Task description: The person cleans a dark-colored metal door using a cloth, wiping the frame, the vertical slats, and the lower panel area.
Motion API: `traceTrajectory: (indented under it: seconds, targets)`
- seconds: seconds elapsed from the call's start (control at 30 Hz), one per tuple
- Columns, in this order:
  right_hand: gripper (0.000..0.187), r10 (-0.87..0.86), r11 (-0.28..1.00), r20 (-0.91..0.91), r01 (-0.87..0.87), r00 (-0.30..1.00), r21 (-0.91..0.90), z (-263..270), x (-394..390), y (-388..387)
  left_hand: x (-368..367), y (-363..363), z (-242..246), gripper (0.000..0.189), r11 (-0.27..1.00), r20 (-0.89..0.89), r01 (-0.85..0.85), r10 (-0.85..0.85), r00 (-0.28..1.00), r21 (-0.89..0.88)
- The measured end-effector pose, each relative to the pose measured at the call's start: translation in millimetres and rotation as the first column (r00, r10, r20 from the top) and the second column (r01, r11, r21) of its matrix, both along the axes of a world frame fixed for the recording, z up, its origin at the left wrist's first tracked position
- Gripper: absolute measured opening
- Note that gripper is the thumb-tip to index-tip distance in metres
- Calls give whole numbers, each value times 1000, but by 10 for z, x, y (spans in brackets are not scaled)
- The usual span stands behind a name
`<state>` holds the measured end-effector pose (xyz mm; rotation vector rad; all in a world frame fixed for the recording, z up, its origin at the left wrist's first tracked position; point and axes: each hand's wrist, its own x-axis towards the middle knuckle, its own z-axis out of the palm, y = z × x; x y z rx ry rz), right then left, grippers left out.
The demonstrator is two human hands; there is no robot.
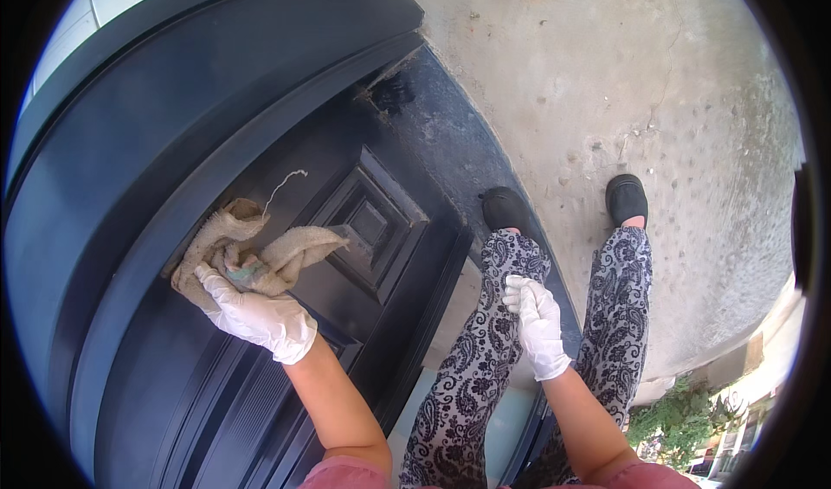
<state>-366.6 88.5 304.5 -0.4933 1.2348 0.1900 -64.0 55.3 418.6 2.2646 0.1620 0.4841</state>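
Observation:
My left hand (260, 317), in a white disposable glove, grips a worn beige cloth (305, 249) against the dark blue panelled door (279, 197). The cloth is bunched, with a greenish patch in its folds and a loose thread trailing from it. My right hand (533, 323), gloved the same way, is held in front of my patterned trouser leg with its fingers curled in. No object shows in it. A raised diamond-shaped door panel (370, 226) lies just beyond the cloth and looks dusty.
A wide dark blue door frame (162, 99) curves along the left. My black shoes stand near the blue threshold (454, 132), one on it and one on the stained concrete floor (584, 67). Dirt lies in the frame's corner. Green plants (682, 417) show at the lower right.

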Motion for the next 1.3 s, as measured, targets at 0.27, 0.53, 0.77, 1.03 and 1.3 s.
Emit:
traceTrajectory:
  seconds: [0.27, 0.53, 0.77, 1.03, 1.3]
  targets:
    - [21, -18, 998, -46, 21, 999, 66, 16, -9, 33, 355, 698, -1923, 45, 931, 23, 120, -136, 990, 345]
    - [23, 39, 997, -95, -32, 995, 72, 4, -24, 18, 454, 1102, -2703, 40, -550, -743, 690, 173, 646, 472]
    - [22, -15, 999, -117, 19, 993, 37, -45, -17, -9, -642, 1788, -2763, 42, -634, -948, 773, 222, 230, 39]
    - [21, 79, 988, -83, -89, 993, -123, -113, -145, 27, -750, 1363, -1960, 25, -95, -939, 991, 339, -56, -93]
    - [21, 3, 1000, -38, -4, 999, -23, -70, -167, 50, 305, 1279, -1604, 48, -643, -847, 652, 9, 531, 402]
